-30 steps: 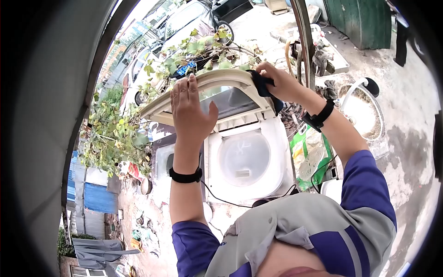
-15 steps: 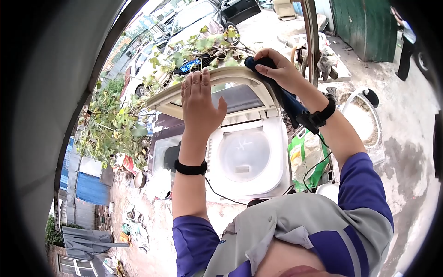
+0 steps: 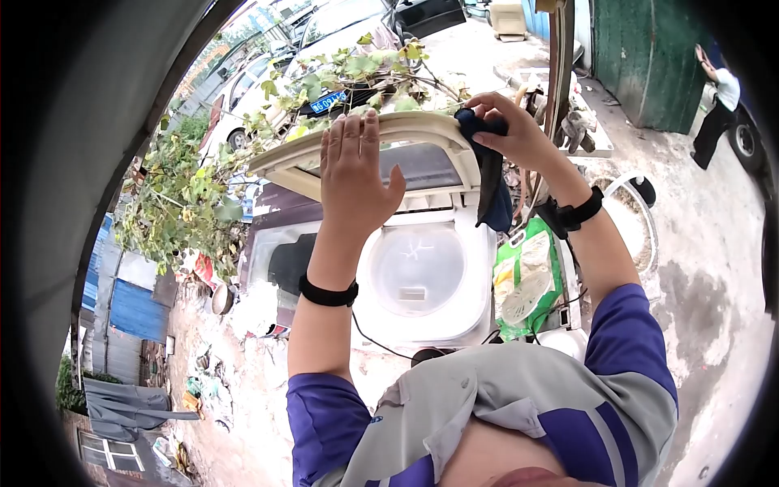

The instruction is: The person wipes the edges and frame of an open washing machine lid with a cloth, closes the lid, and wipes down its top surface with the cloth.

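Observation:
A washing machine [image 3: 479, 276] stands in front of me, its pale lid [image 3: 438, 128] raised over the round tub [image 3: 418, 264]. My left hand [image 3: 355, 174] lies against the lid's upper edge, fingers straight and together, thumb apart, holding nothing. At the lid's right corner, my right hand [image 3: 513, 136] pinches a dark blue cloth [image 3: 497, 207], which hangs down along the lid's right side. Black bands are around both wrists.
Leafy vines [image 3: 191, 211] grow behind and left of the machine. A green-and-white bag [image 3: 540, 268] is to its right, near a cable. A wooden post [image 3: 560, 65] rises behind my right hand. A person [image 3: 718, 101] stands beyond at right.
My right hand has moved slightly right and down, off the lid's corner. The cloth, earlier slanting along the lid's side toward my wrist, hangs more straight down. My left hand stays on the lid.

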Available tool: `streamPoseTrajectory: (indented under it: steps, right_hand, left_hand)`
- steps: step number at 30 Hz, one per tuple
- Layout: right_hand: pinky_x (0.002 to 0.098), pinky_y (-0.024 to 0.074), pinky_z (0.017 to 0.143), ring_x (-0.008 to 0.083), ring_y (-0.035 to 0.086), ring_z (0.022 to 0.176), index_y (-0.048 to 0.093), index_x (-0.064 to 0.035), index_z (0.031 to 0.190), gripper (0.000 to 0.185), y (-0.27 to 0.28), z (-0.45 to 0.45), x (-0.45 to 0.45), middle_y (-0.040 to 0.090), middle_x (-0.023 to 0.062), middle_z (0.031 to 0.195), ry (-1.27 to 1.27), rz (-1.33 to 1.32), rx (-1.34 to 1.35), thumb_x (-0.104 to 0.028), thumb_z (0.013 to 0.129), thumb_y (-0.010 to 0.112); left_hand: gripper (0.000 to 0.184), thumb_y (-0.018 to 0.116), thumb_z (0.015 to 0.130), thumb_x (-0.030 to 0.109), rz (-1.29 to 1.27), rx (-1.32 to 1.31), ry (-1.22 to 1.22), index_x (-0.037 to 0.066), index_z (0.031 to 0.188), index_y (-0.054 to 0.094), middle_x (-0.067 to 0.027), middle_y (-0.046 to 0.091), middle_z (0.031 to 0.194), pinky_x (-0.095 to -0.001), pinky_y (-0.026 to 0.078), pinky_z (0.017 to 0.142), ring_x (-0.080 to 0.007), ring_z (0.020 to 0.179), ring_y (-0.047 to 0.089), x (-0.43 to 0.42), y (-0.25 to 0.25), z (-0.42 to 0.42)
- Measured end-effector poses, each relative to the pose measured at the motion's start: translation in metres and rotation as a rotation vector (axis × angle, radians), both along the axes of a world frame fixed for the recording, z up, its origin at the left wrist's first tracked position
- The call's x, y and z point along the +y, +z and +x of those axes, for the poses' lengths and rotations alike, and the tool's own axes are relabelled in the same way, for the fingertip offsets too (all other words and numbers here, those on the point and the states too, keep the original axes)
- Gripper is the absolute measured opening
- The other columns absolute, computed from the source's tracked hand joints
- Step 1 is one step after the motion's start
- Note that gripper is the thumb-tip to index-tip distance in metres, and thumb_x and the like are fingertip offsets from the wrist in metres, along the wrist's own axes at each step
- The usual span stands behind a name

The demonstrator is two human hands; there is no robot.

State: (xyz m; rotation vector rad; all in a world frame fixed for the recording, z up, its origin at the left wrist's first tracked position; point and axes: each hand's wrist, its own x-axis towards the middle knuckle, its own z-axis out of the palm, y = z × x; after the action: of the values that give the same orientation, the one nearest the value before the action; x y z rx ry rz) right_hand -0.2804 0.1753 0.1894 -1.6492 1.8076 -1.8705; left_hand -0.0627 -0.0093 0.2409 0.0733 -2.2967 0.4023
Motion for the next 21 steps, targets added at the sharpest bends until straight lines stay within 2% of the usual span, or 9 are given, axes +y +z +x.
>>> streamPoseTrajectory:
  steps: [1, 2, 5, 6, 11, 14, 18, 21]
  right_hand:
    - [0.0271, 0.0495, 0.080, 0.0122, 0.057, 0.084, 0.057, -0.0081, 0.127, 0.046, 0.003, 0.002, 0.001, 0.061, 0.0018, 0.104, -0.013, 0.015, 0.001, -0.003, 0.084, 0.073]
    - [0.0256, 0.0487, 0.081, 0.0131, 0.057, 0.088, 0.059, -0.0063, 0.122, 0.041, 0.006, 0.005, 0.003, 0.059, 0.0027, 0.106, -0.057, 0.043, 0.046, 0.001, 0.084, 0.071]
    - [0.0283, 0.0513, 0.080, 0.0180, 0.061, 0.089, 0.062, -0.0039, 0.116, 0.035, -0.002, 0.003, -0.002, 0.063, 0.0079, 0.104, -0.151, -0.112, 0.381, 0.002, 0.082, 0.071]
    - [0.0312, 0.0525, 0.079, 0.0249, 0.064, 0.090, 0.064, -0.0018, 0.109, 0.028, 0.001, 0.010, -0.003, 0.064, 0.0123, 0.100, -0.203, -0.146, 0.395, 0.001, 0.082, 0.071]
    - [0.0390, 0.0536, 0.072, 0.0336, 0.065, 0.086, 0.063, -0.0063, 0.105, 0.021, 0.042, 0.032, -0.020, 0.064, 0.0107, 0.097, -0.294, -0.125, 0.532, -0.012, 0.085, 0.070]
    - [0.0412, 0.0538, 0.074, 0.0348, 0.065, 0.086, 0.063, -0.0060, 0.105, 0.020, 0.059, 0.037, -0.034, 0.064, 0.0118, 0.099, -0.316, -0.115, 0.628, -0.011, 0.086, 0.068]
    - [0.0407, 0.0529, 0.078, 0.0369, 0.063, 0.091, 0.061, -0.0059, 0.110, 0.022, 0.039, 0.021, -0.031, 0.064, 0.0130, 0.103, -0.222, -0.209, 0.528, -0.008, 0.089, 0.065]
    - [0.0364, 0.0515, 0.084, 0.0367, 0.064, 0.095, 0.059, -0.0027, 0.113, 0.025, 0.007, 0.011, -0.020, 0.065, 0.0130, 0.105, -0.236, -0.241, 0.435, 0.000, 0.088, 0.063]
  left_hand:
    - [0.074, 0.064, 0.079, 0.026, 0.003, 0.004, -0.003, 0.000, 0.144, 0.041, -0.0250, 0.048, 0.138, -0.0511, 0.029, 0.115, -0.0431, 0.131, 0.043, 0.001, 0.000, 0.001]
    - [0.074, 0.064, 0.079, 0.026, 0.006, 0.006, -0.003, 0.000, 0.144, 0.041, -0.0253, 0.048, 0.138, -0.0513, 0.029, 0.115, -0.0433, 0.131, 0.042, 0.002, 0.000, 0.001]
    - [0.074, 0.064, 0.078, 0.026, 0.013, 0.015, -0.010, 0.000, 0.144, 0.041, -0.0258, 0.048, 0.138, -0.0517, 0.029, 0.115, -0.0439, 0.131, 0.042, 0.004, 0.001, 0.002]
    - [0.074, 0.065, 0.078, 0.026, 0.013, 0.022, -0.016, 0.000, 0.143, 0.042, -0.0259, 0.048, 0.138, -0.0518, 0.029, 0.114, -0.0440, 0.131, 0.042, 0.005, 0.001, 0.001]
    - [0.074, 0.066, 0.076, 0.027, 0.017, 0.030, -0.001, -0.001, 0.142, 0.044, -0.0251, 0.049, 0.136, -0.0523, 0.030, 0.113, -0.0427, 0.130, 0.043, 0.005, 0.002, -0.004]
    - [0.075, 0.067, 0.074, 0.028, 0.027, 0.041, -0.016, 0.000, 0.141, 0.046, -0.0239, 0.051, 0.134, -0.0528, 0.028, 0.114, -0.0406, 0.131, 0.044, 0.000, 0.003, -0.010]
    - [0.075, 0.066, 0.074, 0.028, -0.002, 0.051, -0.019, 0.001, 0.141, 0.046, -0.0237, 0.051, 0.135, -0.0527, 0.028, 0.115, -0.0402, 0.131, 0.044, -0.005, 0.004, -0.019]
    - [0.074, 0.066, 0.074, 0.028, 0.017, 0.069, -0.012, 0.002, 0.141, 0.047, -0.0235, 0.051, 0.135, -0.0530, 0.027, 0.115, -0.0400, 0.131, 0.044, -0.005, 0.000, -0.019]
